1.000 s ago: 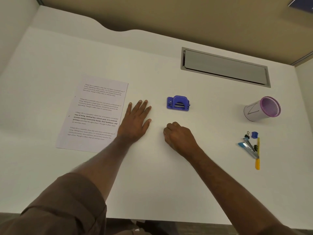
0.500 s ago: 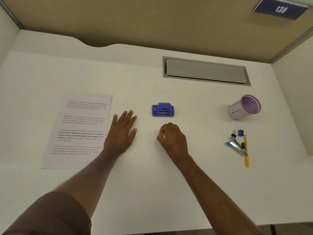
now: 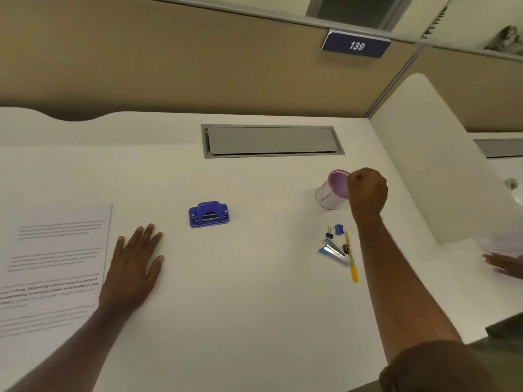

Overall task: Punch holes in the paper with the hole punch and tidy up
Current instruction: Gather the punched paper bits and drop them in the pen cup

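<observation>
A blue hole punch (image 3: 209,215) stands on the white desk (image 3: 254,306), with nothing touching it. A printed sheet of paper (image 3: 56,264) lies flat at the left edge. My left hand (image 3: 133,267) rests flat on the desk beside the paper's right edge, with its fingers spread and nothing in it. My right hand (image 3: 368,190) is closed in a fist at the right rim of a white pen cup with a purple rim (image 3: 329,196). I cannot tell whether the fist grips the rim.
Below the cup lie a blue stapler (image 3: 335,251), a yellow pen (image 3: 352,264), a black binder clip (image 3: 328,232) and a small blue sharpener (image 3: 338,229). A grey cable hatch (image 3: 271,140) sits at the back. Another person's hand (image 3: 506,264) shows at the right edge.
My right hand has left the spot in front of the hole punch and travelled right, up to the pen cup. The view has swung right. My left hand stays flat.
</observation>
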`<state>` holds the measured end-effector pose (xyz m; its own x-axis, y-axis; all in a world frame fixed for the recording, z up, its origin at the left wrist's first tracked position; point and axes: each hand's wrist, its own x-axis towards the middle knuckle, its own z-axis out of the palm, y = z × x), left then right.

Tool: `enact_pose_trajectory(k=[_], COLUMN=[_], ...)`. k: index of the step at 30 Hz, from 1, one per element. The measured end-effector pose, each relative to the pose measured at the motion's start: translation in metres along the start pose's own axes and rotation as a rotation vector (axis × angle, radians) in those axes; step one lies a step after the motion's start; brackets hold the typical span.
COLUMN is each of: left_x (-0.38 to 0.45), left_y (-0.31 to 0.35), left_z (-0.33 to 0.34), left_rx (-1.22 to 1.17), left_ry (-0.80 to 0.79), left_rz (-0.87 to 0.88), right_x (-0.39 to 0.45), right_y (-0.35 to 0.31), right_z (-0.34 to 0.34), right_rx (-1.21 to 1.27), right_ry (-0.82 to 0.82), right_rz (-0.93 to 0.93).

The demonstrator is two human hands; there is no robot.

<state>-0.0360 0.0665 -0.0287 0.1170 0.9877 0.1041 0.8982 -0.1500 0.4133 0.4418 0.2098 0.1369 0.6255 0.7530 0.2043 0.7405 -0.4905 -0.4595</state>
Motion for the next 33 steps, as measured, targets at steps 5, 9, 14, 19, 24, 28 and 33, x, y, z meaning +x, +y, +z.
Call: enact_pose_trajectory(k=[5,9,14,19,24,28,33], left_x=[0.000,0.000,-0.001,-0.001,0.000,0.000,0.000], left_y=[-0.007,-0.010,-0.010,-0.009,-0.009,-0.009,-0.009], left_z=[0.005,0.007,0.008,0.007,0.007,0.007,0.007], left_rx=[0.018,0.031,0.023,0.023,0.024,0.020,0.018], left_ry=[-0.009,-0.022,-0.003,-0.001,-0.009,-0.011,-0.013], left_rz=[0.005,-0.001,0.007,0.009,0.010,0.011,0.009], right_x=[0.025,0.032,0.032,0.034,0.041,0.042,0.018], right_y=[0.012,0.010,0.015,0.017,0.016,0.016,0.019], right_z=[0.002,0.006,0.009,0.009,0.010,0.009,0.015], right_rx=[-0.016,-0.032,-0.017,0.026,0.043,0.094,0.022], right_ry=[-0.113,-0.165,-0.203,-0.213,-0.224,-0.281,-0.243], right_rz=[-0.011,0.023,0.009,-0.007,-0.002,0.033,-0.133])
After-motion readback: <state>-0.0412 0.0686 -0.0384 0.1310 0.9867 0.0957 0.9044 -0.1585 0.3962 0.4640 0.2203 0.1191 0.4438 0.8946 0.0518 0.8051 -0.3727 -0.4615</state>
